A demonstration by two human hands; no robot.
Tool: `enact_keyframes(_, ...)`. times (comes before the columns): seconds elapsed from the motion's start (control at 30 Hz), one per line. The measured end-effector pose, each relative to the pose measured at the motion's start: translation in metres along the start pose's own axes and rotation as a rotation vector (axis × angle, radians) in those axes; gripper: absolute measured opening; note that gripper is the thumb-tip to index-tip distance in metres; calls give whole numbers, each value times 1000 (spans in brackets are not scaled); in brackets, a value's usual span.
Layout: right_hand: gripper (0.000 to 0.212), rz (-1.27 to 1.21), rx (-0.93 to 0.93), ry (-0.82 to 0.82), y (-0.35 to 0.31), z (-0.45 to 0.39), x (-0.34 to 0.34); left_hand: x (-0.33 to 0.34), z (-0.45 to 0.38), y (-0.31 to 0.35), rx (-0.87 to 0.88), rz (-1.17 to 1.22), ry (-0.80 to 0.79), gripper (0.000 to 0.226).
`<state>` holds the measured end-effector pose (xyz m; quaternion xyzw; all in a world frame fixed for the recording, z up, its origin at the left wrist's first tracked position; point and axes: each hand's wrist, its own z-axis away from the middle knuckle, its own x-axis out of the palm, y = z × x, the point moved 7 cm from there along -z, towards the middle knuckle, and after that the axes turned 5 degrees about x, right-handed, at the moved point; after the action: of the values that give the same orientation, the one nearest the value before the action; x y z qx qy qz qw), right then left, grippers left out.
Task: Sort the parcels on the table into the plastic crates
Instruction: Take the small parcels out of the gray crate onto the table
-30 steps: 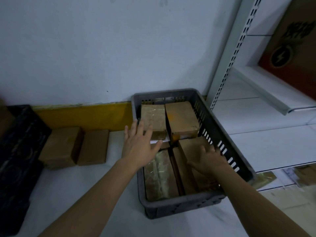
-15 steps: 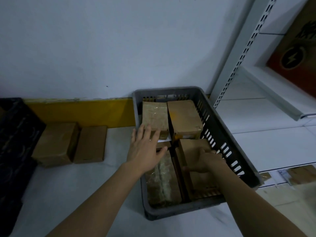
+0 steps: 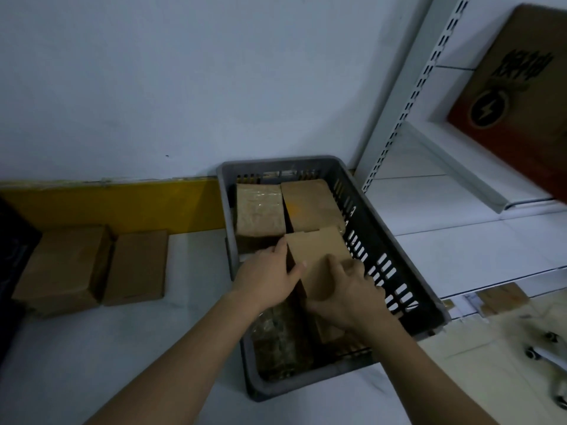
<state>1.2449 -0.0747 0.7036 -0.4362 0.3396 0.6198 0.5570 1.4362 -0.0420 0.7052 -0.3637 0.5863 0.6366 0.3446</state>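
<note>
Centrally, both hands grip one brown cardboard parcel (image 3: 319, 256) above the middle of the grey plastic crate (image 3: 395, 265). Left hand (image 3: 270, 277): fingers closed on the parcel's left edge, thumb lying across its top face. Right hand (image 3: 346, 289): fingers clasped over the parcel's near right corner. The parcel is tilted, its far end raised and overlapping the near edge of the plain brown parcel (image 3: 310, 207) at the crate's far right.

Crate contents: at far left, a tape-wrapped parcel (image 3: 259, 210), just beside the plain brown one; at near left, a dark, glossy film-wrapped parcel (image 3: 276, 345) lying lengthwise, partly hidden by the left forearm; at near right, a further cardboard piece (image 3: 331, 332) beneath the right wrist, mostly covered, so its shape cannot be told. The crate's slotted right wall stands close to the right hand.

Surroundings: the crate sits on a white table (image 3: 153, 348), pushed against a pale wall (image 3: 184, 72) with a yellow strip (image 3: 122, 207) along its base. Two more cardboard parcels lie on the table well to the left, touching side by side: a taller parcel (image 3: 61, 268) and a flatter parcel (image 3: 136, 268). A black crate (image 3: 12, 259) shows at the left edge. To the right stands white slotted shelving (image 3: 399, 118), with a brown carton bearing a lightning-bolt emblem (image 3: 515, 96) on a shelf.
</note>
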Motion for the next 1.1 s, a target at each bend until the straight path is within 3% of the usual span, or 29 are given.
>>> enact_keyframes(0.1,118,-110,-61,156,-7,15,-24,7,0,6,-105,393,-35,78)
enact_keyframes(0.23,105,-238,-236,271,-8,21,-48,-8,-3,7,-225,853,170,70)
enact_keyframes(0.3,86,-399,-301,281,7,11,-61,-19,-5,0,-262,840,298,66)
enact_keyframes(0.4,66,-403,-208,232,46,-37,-55,-35,-1,-11,-295,803,459,58)
enact_keyframes(0.53,79,-88,-122,-144,57,-91,4,-49,14,-17,-351,673,611,51)
enact_keyframes(0.67,55,91,-209,-408,48,-107,41,-46,29,-16,-402,597,649,54)
enact_keyframes(0.73,56,106,-225,-421,47,-122,56,-48,38,-12,-394,558,688,54)
enact_keyframes(0.83,88,50,-197,-326,38,-128,56,-52,47,-5,-387,516,724,54)
enact_keyframes(0.97,39,162,-269,-355,28,-115,50,-51,51,-10,-425,548,746,53)
enact_keyframes(1.1,26,-16,-304,-381,35,-119,45,-51,52,-13,-442,547,757,53)
